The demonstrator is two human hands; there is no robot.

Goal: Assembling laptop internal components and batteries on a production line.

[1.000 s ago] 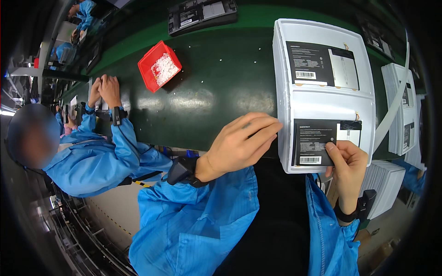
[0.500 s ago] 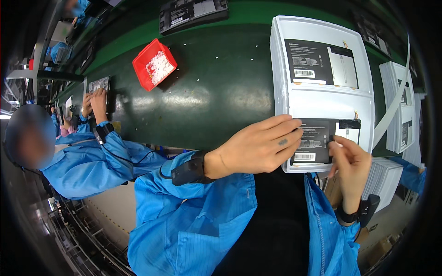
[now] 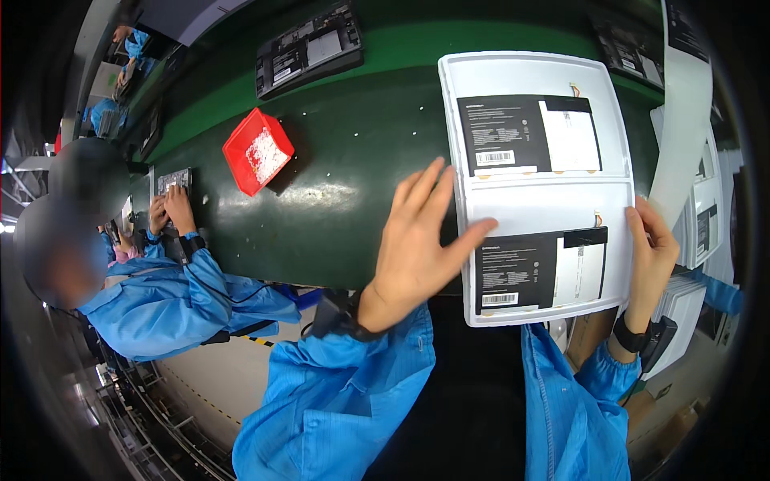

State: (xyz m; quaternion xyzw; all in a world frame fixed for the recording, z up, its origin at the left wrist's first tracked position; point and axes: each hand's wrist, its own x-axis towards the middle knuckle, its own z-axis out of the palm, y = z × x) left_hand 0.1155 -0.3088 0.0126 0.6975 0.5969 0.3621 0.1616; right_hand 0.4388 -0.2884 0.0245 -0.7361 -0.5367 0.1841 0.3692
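A white plastic tray point(image 3: 553, 192) with two compartments lies in front of me, and each compartment holds a flat black-and-silver battery pack. The far battery pack point(image 3: 505, 128) and the near battery pack point(image 3: 513, 268) both show a small wire lead at the upper right. My left hand point(image 3: 421, 232) is at the tray's left side, fingers spread and thumb reaching over the rim; it is open and grips nothing. My right hand point(image 3: 654, 252) has its fingers bent around the tray's right edge; its fingertips are partly hidden.
A red bin point(image 3: 258, 152) of small white pieces stands on the dark green bench point(image 3: 337, 176). Beyond it lies an opened laptop base point(image 3: 309, 50). More white trays point(image 3: 702, 208) stand at the right. A co-worker in blue point(image 3: 160, 297) handles a board at the left.
Both hands have left the near battery pack. My left hand has moved left and spread beside the tray; my right hand has moved to the right edge. The whole view has shifted.
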